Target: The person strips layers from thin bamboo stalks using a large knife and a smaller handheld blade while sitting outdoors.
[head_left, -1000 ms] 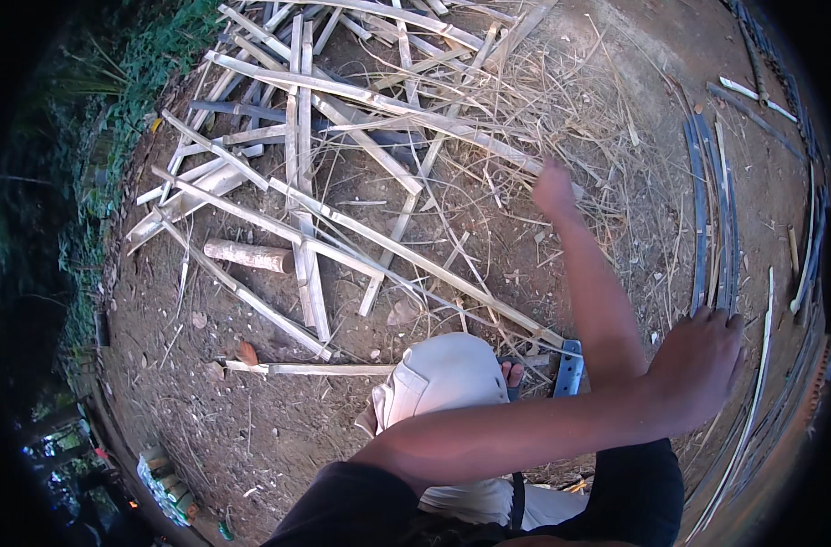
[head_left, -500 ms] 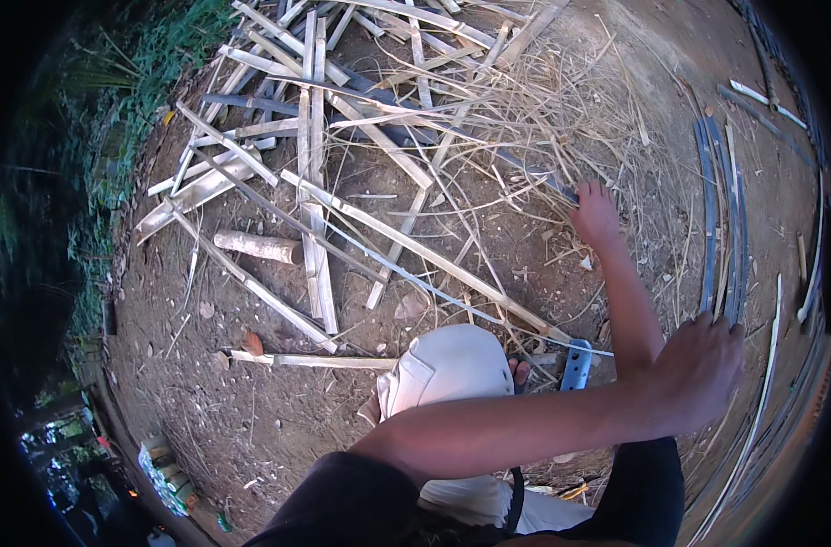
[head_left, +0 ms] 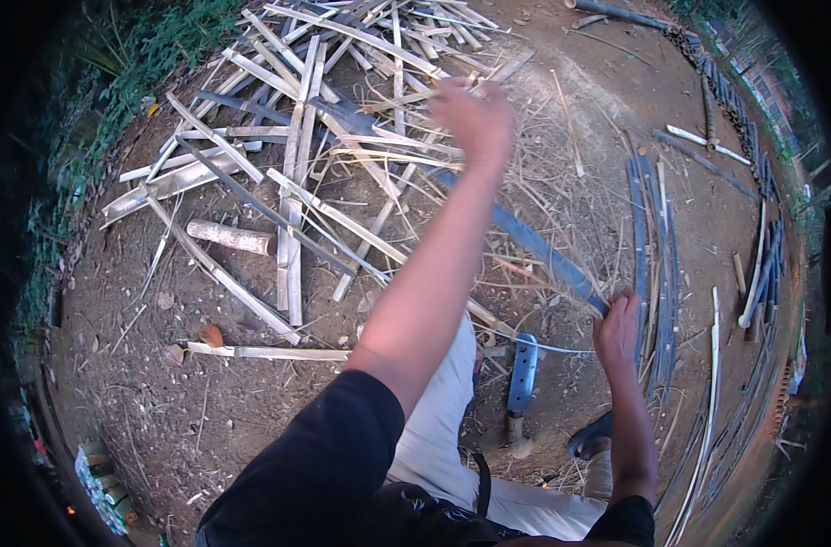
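Note:
My right hand (head_left: 618, 328) is closed around the near end of a long, dark blue-grey bamboo strip (head_left: 550, 258). The strip slants up and left toward the pile. My left hand (head_left: 474, 120) is stretched forward over the near side of the bamboo pile, slightly blurred, with its fingers apart and nothing visible in them. Below it lie pale split bamboo strips (head_left: 361, 223) and thin curled shavings (head_left: 543, 196). On the ground by my legs rests a broad knife (head_left: 523, 374) with holes in its blade and a short wooden handle.
Several dark strips (head_left: 640, 210) lie side by side to the right. A short log (head_left: 231, 237) sits on the dirt at left. One pale strip (head_left: 269, 352) lies in front of my leg, and bundled dark poles (head_left: 707, 73) line the far right edge.
My left hand has left the dark strips at right and swung up and left over the pile. My right hand has come nearer me, drawing the dark strip's end along. The view has shifted.

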### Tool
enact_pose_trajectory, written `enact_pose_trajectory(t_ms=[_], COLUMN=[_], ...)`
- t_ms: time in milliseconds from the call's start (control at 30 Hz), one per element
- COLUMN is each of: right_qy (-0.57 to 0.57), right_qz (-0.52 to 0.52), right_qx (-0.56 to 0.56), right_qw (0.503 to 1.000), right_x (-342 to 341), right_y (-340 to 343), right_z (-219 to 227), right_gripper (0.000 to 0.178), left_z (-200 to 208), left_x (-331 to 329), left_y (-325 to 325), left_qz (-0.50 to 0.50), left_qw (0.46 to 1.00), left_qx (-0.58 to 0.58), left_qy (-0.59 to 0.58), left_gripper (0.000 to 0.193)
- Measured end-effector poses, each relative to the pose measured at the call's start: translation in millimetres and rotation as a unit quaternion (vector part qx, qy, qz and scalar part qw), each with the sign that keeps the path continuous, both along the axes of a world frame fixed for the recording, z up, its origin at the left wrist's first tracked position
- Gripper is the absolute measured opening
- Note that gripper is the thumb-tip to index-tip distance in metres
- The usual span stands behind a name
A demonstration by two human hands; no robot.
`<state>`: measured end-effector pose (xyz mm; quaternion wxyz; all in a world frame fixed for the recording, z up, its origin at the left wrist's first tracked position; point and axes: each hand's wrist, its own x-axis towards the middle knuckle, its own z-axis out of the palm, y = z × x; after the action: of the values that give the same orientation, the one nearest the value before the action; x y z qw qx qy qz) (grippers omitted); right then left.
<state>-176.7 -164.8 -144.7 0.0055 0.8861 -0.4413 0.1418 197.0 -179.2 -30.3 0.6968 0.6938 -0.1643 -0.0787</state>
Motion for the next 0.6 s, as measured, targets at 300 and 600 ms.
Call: enact_pose_trajectory(t_ms=[300, 600], right_qy=[-0.019, 0.006], right_qz=[-0.087, -0.148], right_qx=[-0.003, -0.018], right_qw=[0.996, 0.989], right_x=[-164.8, -209.5], right_y=[109.2, 141.1], right_z=[32.0, 77.2], right_gripper=[0.034, 0.038], left_z=[-78.5, -83.0], left_x=[80.9, 9.5], left_y=[-5.5, -19.6], left_qz=[0.204, 0.253], left_qw=[0.916, 0.867], left_qx=[0.186, 0.363], left_qy=[0.292, -0.231], left_gripper=[0.074, 0.080])
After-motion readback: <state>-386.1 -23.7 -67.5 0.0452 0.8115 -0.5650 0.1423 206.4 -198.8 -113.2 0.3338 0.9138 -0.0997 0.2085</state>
